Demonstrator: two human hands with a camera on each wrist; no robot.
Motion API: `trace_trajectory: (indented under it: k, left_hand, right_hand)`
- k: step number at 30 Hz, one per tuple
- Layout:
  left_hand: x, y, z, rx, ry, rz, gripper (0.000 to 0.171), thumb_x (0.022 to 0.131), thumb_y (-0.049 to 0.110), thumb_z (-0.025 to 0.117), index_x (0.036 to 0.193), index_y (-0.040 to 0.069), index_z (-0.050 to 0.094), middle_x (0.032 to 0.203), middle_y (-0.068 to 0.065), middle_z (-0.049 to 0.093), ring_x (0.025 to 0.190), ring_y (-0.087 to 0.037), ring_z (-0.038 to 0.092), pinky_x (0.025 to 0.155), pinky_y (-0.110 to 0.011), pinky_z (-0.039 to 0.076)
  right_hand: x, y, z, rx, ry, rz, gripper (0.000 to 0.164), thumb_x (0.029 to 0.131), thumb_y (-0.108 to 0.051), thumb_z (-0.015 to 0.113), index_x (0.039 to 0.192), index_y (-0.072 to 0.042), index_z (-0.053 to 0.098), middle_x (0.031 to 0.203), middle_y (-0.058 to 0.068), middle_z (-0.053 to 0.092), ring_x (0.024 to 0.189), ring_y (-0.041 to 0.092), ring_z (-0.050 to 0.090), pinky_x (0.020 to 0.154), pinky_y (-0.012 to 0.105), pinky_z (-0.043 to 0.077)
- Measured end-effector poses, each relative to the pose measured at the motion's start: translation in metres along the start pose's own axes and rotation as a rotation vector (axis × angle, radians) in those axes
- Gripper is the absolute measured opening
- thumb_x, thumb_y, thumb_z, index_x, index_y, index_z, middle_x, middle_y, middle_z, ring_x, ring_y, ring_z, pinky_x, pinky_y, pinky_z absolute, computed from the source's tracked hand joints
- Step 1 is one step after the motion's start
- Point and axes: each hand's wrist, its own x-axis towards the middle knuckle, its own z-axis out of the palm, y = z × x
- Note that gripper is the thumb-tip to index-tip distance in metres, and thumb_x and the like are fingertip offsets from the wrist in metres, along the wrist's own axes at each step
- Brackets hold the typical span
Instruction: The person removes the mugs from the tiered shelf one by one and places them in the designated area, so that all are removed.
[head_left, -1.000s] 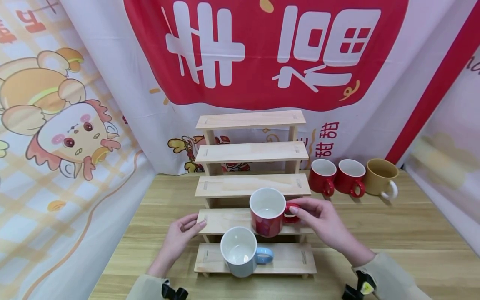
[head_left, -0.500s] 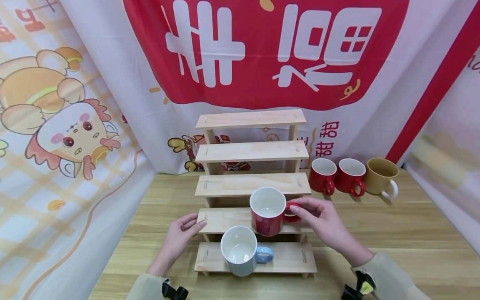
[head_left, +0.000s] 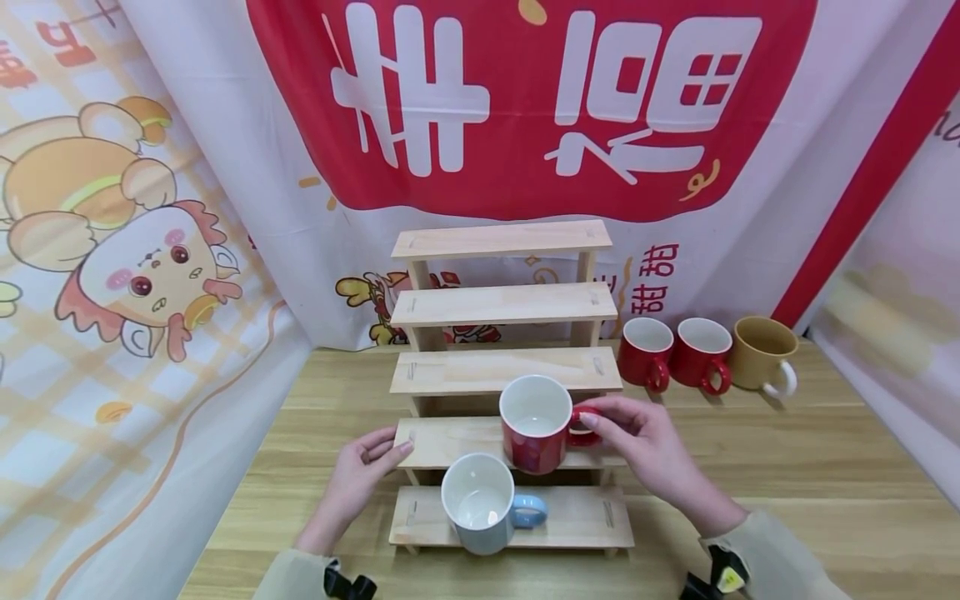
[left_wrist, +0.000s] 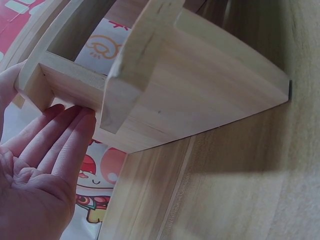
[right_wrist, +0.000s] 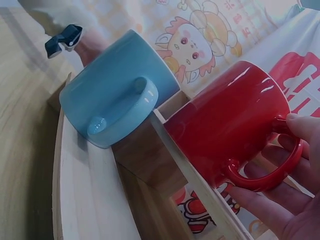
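**A red mug by its handle on the steps**

The red mug (head_left: 534,452) stands upright on the second step from the bottom of the wooden step shelf (head_left: 446,446), close to the front edge. It looks like hard, shiny china, so it is likely stiff, a bit heavy, smooth enough to slip, and could break if dropped. The handle (right_wrist: 272,181) seems the best place to hold it, with the plain round side good for a second grip.

The right hand (head_left: 647,437) pinches that handle between thumb and fingers. The left hand (head_left: 362,468) holds the left end of the same step, with the fingers underneath and the thumb by the edge.

A light blue mug (head_left: 480,532) stands on the bottom step, in front and a little to the left, so it could get bumped. The next step up is just behind the red mug and could knock it too. Two more red mugs (head_left: 643,367) and a tan mug (head_left: 756,362) stand in a row on the bench (head_left: 832,458), right of the shelf.
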Motion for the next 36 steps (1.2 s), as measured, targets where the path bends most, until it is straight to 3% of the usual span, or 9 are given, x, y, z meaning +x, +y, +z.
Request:
trace_trajectory:
  k: [15,23,30,36]
  left_hand:
    - [0.000,0.000,0.001,0.001,-0.001,-0.005,0.062,0.090,0.028,0.081,0.137,-0.004,0.057,0.127,-0.023,0.066,0.113,-0.031,0.067,0.094,-0.031,0.055]
    - [0.000,-0.001,0.000,-0.002,-0.006,0.002,0.060,0.090,0.027,0.081,0.136,-0.004,0.058,0.125,-0.021,0.068,0.112,-0.030,0.068,0.093,-0.030,0.055]
    - [0.000,-0.001,0.000,0.002,-0.003,0.000,0.060,0.090,0.028,0.080,0.136,-0.004,0.058,0.125,-0.022,0.067,0.112,-0.030,0.067,0.093,-0.030,0.055]
    - [0.000,0.000,0.000,0.007,0.000,-0.003,0.061,0.090,0.028,0.080,0.136,-0.004,0.058,0.125,-0.022,0.067,0.112,-0.030,0.067,0.094,-0.031,0.055]
  right_hand:
    - [-0.006,-0.002,-0.010,0.015,0.083,-0.090,0.017,0.099,-0.010,0.069,0.113,-0.002,0.074,0.104,0.007,0.076,0.092,0.021,0.072,0.072,0.035,0.063]
    - [-0.013,-0.012,-0.033,0.061,0.092,-0.129,0.020,0.100,-0.002,0.064,0.117,0.005,0.071,0.109,0.009,0.075,0.093,0.025,0.074,0.073,0.041,0.062]
    - [-0.022,-0.019,-0.054,-0.010,0.157,-0.178,0.019,0.097,0.006,0.065,0.115,0.007,0.071,0.103,0.005,0.076,0.087,0.019,0.075,0.070,0.035,0.062]
    - [-0.028,-0.020,-0.071,0.043,0.192,-0.211,0.019,0.095,0.012,0.064,0.113,0.012,0.069,0.102,0.007,0.076,0.083,0.020,0.075,0.068,0.034,0.061]
